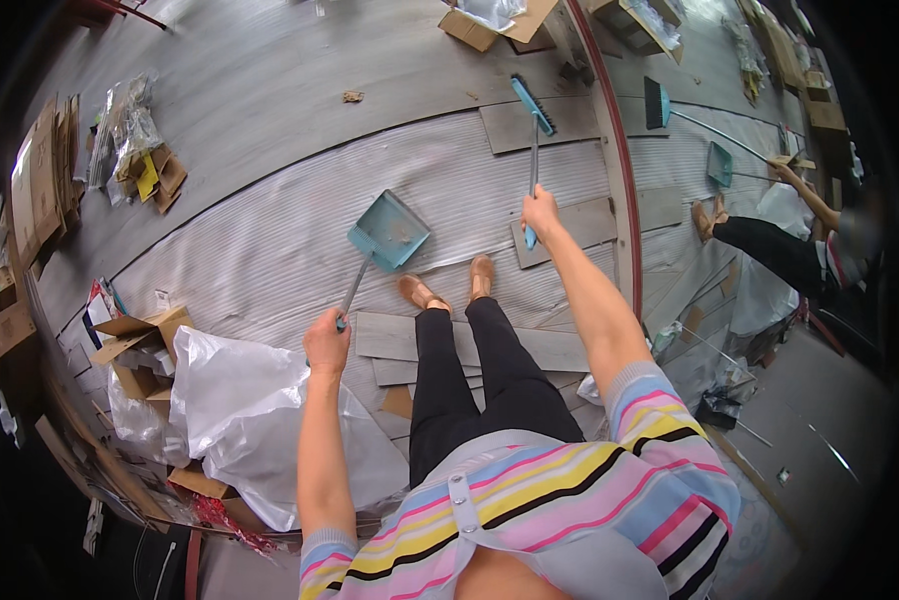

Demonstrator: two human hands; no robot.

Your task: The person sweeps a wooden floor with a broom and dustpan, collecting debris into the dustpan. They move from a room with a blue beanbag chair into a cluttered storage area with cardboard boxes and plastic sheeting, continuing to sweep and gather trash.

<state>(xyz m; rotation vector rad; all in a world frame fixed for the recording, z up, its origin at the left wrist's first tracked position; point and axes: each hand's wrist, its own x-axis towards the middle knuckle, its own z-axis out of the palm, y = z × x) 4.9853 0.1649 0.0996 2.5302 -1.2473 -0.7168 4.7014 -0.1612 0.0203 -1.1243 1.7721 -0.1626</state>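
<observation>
The left hand (pixel 327 343) is closed in a fist around the long handle of a teal dustpan (pixel 389 231), whose pan rests on the silvery underlay (pixel 270 240) ahead of the person's feet. The right hand (pixel 540 213) wraps tight around a broom (pixel 534 105) handle; its teal bristle head lies farther out, on a grey floor plank (pixel 515 128).

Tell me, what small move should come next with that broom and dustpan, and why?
Probably draw the broom back toward the dustpan. The right hand holds the brush stretched well ahead, the left hand holds the pan low, and they are apart.
</observation>
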